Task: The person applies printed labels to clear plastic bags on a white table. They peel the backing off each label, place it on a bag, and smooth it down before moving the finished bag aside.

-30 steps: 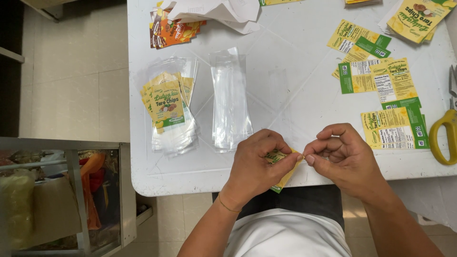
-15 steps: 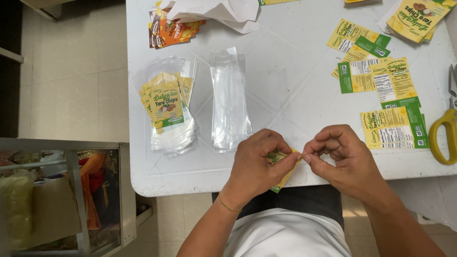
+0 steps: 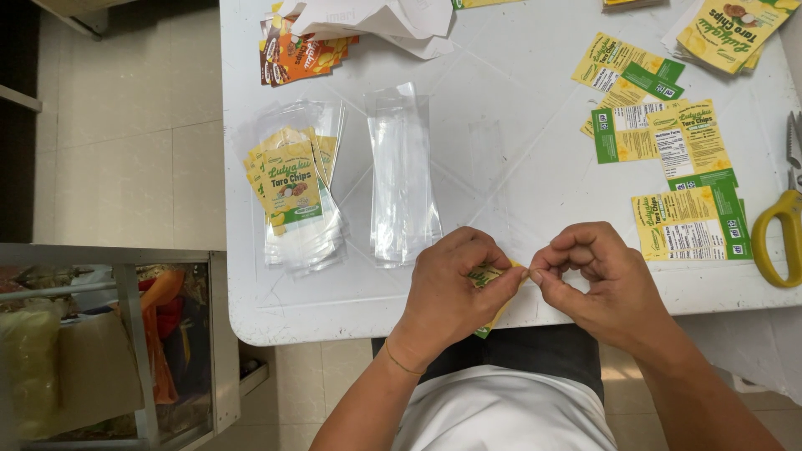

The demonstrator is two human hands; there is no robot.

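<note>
Head view: looking straight down on a white folding table [image 3: 535, 167], the landmark for every place below.
Off the table's left edge: a grey metal-framed rack [image 3: 134, 351] stands on the tiled floor, holding crumpled plastic bags in yellow, orange and red.
Table, far left corner: a stack of orange printed snack labels [image 3: 296, 54] lies partly under loose white paper sheets [image 3: 376, 17].
Table, left: a pile of clear plastic sleeves [image 3: 301, 200], each with a yellow-and-green printed card inside.
Table, left of centre: a stack of empty clear plastic sleeves [image 3: 403, 179], nothing in them.
Table, near edge: the left hand [image 3: 455, 288] is curled over a small folded yellow-and-green paper label [image 3: 489, 277], pinching it between thumb and fingertips; the label's lower corner hangs past the table edge.
Beside it: the right hand [image 3: 601, 280] meets the left at the label's right tip, thumb and forefinger closed narrowly on that tip.
Change: against the two earlier pictures the hands have barely shifted; both were already pinched at the same spot on the label, so the work seems to be fine finger work, not a move.
Table, right: flat yellow-and-green printed label sheets [image 3: 685, 167] are spread out, with another pile at the far right corner.
Table, right edge: yellow-handled scissors [image 3: 781, 225] lie partly out of frame.
</note>
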